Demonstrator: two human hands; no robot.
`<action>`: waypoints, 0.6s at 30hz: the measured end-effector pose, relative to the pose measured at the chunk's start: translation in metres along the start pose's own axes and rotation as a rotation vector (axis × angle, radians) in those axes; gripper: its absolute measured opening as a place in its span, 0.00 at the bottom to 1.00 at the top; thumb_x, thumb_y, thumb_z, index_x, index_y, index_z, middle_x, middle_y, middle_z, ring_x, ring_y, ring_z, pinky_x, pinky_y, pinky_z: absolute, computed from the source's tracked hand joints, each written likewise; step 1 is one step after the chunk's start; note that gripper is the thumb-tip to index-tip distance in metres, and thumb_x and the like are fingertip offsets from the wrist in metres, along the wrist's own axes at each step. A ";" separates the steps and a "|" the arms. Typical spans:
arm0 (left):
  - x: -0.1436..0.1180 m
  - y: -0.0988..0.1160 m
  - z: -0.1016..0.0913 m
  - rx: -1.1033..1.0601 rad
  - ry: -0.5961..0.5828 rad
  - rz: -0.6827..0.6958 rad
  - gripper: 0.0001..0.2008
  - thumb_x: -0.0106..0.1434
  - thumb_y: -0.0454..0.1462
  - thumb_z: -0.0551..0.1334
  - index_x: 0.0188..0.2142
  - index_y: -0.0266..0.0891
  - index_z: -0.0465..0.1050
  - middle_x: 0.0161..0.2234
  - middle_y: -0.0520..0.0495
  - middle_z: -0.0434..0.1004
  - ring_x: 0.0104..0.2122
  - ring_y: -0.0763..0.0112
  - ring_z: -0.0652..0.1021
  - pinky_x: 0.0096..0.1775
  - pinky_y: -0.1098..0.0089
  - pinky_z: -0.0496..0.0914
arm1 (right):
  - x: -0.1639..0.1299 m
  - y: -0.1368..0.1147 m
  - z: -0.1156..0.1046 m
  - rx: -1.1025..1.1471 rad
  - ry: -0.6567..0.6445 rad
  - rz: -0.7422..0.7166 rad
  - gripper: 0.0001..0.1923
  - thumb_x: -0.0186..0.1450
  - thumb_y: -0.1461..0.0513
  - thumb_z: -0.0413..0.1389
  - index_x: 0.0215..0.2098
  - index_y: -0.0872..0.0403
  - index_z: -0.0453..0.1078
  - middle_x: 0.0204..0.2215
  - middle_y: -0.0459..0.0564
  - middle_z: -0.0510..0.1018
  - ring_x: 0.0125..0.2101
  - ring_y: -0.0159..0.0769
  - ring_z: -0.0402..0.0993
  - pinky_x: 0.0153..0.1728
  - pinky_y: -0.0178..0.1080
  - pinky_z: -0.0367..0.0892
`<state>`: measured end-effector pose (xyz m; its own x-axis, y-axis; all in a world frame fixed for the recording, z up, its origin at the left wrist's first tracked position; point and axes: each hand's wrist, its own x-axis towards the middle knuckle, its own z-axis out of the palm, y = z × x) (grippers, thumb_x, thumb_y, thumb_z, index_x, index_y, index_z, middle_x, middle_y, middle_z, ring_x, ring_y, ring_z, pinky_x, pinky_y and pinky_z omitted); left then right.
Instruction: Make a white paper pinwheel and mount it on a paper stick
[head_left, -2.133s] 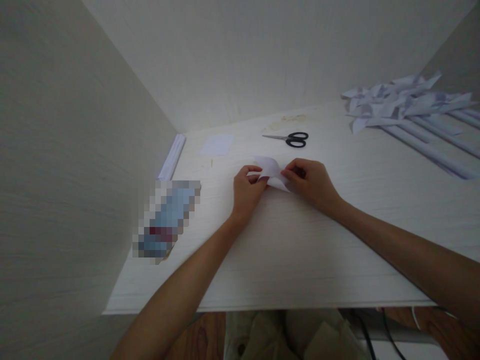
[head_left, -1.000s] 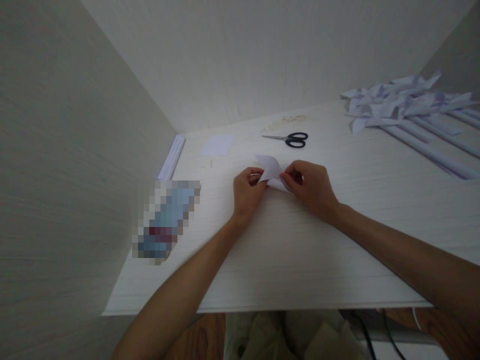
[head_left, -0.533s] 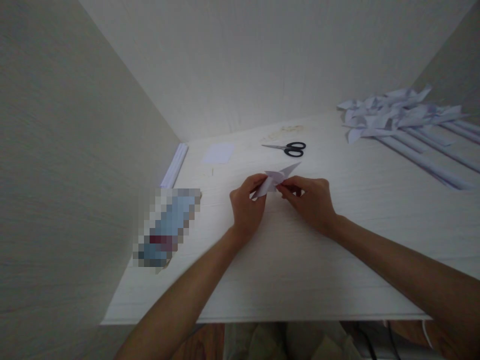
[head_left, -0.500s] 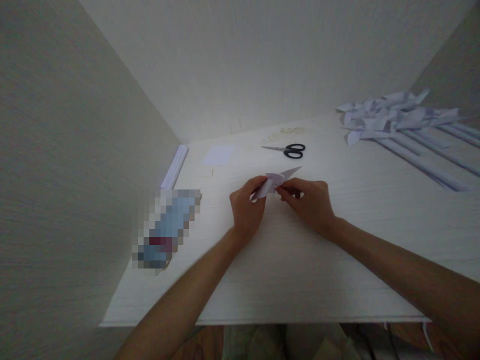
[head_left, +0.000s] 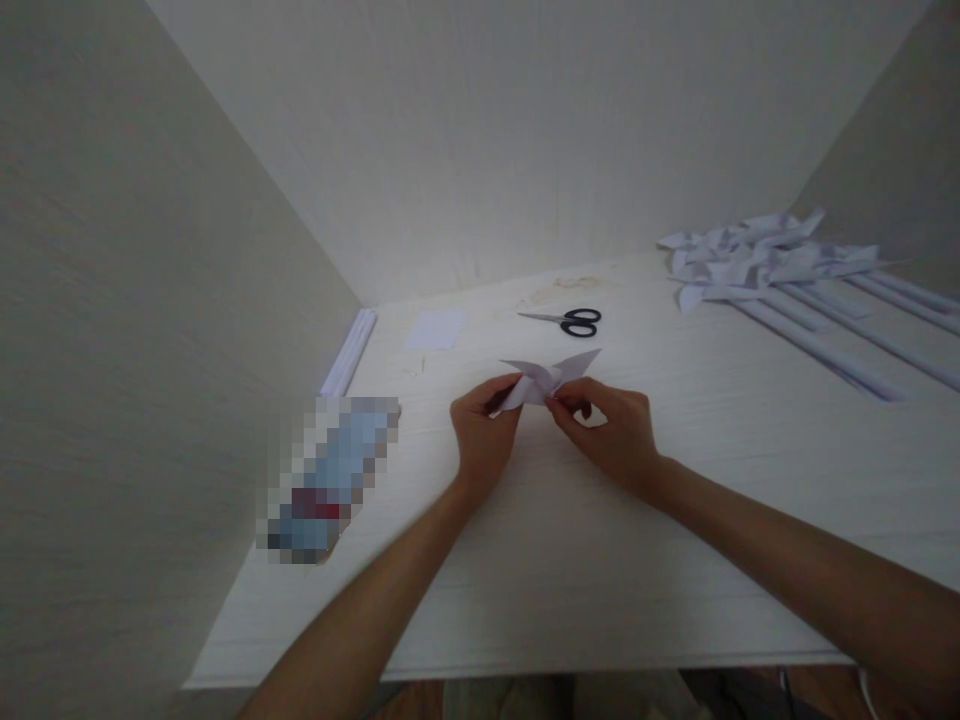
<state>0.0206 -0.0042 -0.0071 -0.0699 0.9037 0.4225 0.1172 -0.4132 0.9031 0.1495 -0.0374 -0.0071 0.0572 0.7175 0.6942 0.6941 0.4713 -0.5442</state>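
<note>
Between my two hands is a white paper pinwheel (head_left: 541, 380), its folded blades standing out to the upper left and upper right. My left hand (head_left: 486, 425) grips its left side, thumb and fingers closed on the paper. On the other side my right hand (head_left: 611, 430) pinches the lower right of the paper near its centre, with the fingertips pressed together. Black-handled scissors (head_left: 579, 322) lie just beyond the hands, blades pointing left. A flat white paper square (head_left: 436, 329) rests to the left of the scissors.
Several finished-looking paper pinwheels on paper sticks (head_left: 772, 265) lie piled at the back right. Rolled white paper sticks (head_left: 349, 352) lean along the left wall. A blurred-out bluish object (head_left: 334, 480) lies at the left. Thin pale scraps (head_left: 566, 288) sit behind the scissors.
A blade on the pinwheel's left that was folded toward the centre now stands out to the upper left. Both hands remain on the paper. The whole view has shifted slightly.
</note>
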 end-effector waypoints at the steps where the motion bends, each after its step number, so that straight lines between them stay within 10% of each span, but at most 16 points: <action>1: 0.000 0.001 0.000 -0.011 0.001 -0.005 0.08 0.45 0.30 0.62 0.28 0.38 0.75 0.27 0.50 0.78 0.28 0.72 0.76 0.34 0.71 0.72 | 0.000 0.000 0.000 -0.002 0.000 -0.017 0.03 0.55 0.63 0.53 0.24 0.53 0.67 0.17 0.44 0.75 0.17 0.28 0.68 0.20 0.30 0.63; 18: 0.000 0.002 -0.002 0.002 -0.006 -0.008 0.07 0.46 0.30 0.61 0.27 0.39 0.75 0.28 0.50 0.78 0.30 0.71 0.76 0.35 0.69 0.71 | 0.001 0.001 0.001 0.001 0.002 -0.095 0.06 0.54 0.66 0.51 0.22 0.54 0.67 0.15 0.43 0.71 0.16 0.27 0.66 0.20 0.30 0.61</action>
<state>0.0190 -0.0048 -0.0052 -0.0651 0.9076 0.4149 0.1189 -0.4057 0.9062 0.1497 -0.0358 -0.0080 -0.0077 0.6683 0.7438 0.6958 0.5378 -0.4760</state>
